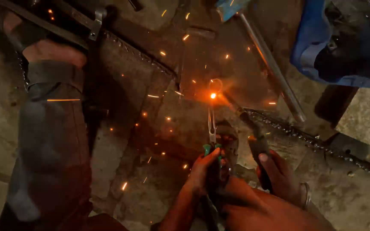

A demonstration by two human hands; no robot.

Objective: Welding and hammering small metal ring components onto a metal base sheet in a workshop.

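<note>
My left hand [204,169] grips green-handled pliers [212,132] whose jaws hold a small metal ring [215,84] at the bright weld spot [213,95]. Beside it, my right hand [279,171] is closed around a dark electrode holder [257,141], and its rod runs up-left to the glowing point. Orange sparks scatter over the metal sheet [150,115] below and left of the weld.
A metal frame with rough weld beads [287,128] runs down to the right. A round steel bar [275,68] slants from top centre. Another person's leg and foot [50,128] stand at left on the frame. A blue fabric bundle [343,42] lies at top right.
</note>
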